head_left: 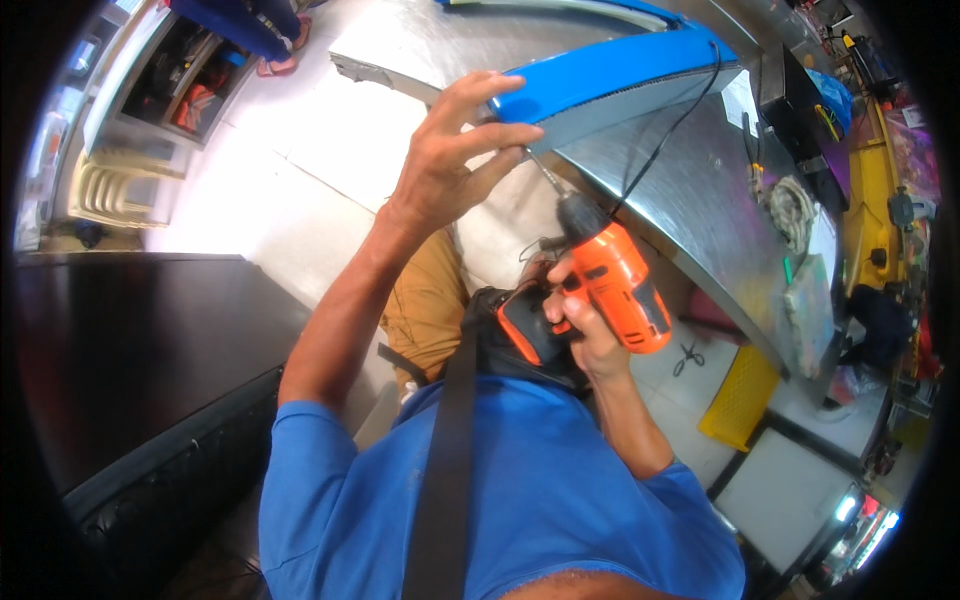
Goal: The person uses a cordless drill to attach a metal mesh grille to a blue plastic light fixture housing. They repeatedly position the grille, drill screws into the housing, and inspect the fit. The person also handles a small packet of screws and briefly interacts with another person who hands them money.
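Head view, fisheye, looking down past a blue shirt (540,500) and a dark shoulder strap (447,470).

Right hand (580,325): grip clamped around the handle of an orange-and-black cordless drill (610,280), fingers wrapped tight. Drill sits just right of frame centre, body tilted, chuck pointing toward 11 o'clock. Its thin bit (543,172) runs up to the underside edge of a blue panel edge (610,70).

Left hand (450,150): raised at 12 o'clock from centre, fingers spread and curled over the near end of the blue panel edge, thumb and fingertips pressing on it right beside the bit tip. Grip is partly closed on the panel end; whether it fully pinches the panel cannot be told.

Blue panel edge tops a sheet-metal bench (700,190) that slopes from 12 toward 3 o'clock. A black cable (670,135) runs over the blue edge and down across the metal. A coil of pale rope (790,205) lies on the bench at 2 o'clock.

Floor: scissors (686,357) at 3 o'clock, just beside a yellow crate (740,395). Dark cabinet (130,350) at 9 o'clock.
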The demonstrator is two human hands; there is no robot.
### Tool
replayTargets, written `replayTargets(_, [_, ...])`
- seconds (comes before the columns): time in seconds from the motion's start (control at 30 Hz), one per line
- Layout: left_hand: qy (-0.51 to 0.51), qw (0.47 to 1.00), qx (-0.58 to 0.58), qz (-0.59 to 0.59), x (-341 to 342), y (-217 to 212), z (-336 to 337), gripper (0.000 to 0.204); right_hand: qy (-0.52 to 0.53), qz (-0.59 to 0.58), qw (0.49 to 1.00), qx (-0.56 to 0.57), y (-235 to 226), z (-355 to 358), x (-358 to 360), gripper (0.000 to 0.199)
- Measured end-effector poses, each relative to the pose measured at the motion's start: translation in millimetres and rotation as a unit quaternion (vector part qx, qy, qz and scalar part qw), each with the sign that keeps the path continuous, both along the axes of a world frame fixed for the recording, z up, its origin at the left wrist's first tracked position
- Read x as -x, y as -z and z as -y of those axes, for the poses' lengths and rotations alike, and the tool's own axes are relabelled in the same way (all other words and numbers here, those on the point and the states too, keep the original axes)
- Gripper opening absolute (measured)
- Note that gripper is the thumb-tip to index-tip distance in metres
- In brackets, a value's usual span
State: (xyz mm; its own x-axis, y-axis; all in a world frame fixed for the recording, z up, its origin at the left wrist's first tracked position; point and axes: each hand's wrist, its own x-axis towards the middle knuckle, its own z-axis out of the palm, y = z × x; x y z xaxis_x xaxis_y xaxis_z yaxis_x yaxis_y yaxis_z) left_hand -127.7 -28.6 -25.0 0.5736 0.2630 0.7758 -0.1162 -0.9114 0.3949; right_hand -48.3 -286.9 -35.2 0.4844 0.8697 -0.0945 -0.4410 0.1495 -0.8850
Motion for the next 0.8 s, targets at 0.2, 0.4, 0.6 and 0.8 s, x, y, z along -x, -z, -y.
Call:
replayTargets(0.2, [-0.008,0.997,-0.078,-0.003,0.9,-8.6,-2.6,0.027,0.022,0.101,0.992,0.078,-43.1,36.7,-14.7,0.032])
replayTargets(0.4, [0.024,0.981,-0.154,-0.116,7.0,-48.0,-8.7,0.017,0.1,0.624,0.736,0.241,-114.7,74.7,-95.4,0.053])
replayTargets(0.6, [0.013,0.982,-0.174,-0.065,4.3,-40.5,-9.4,0.015,0.053,0.645,0.657,0.386,-102.0,39.5,-162.4,0.08])
replayTargets(0.8, [0.002,0.98,-0.186,-0.073,-0.3,-45.7,-4.0,0.015,-0.011,0.632,0.706,0.319,-82.4,35.4,-197.8,0.088])
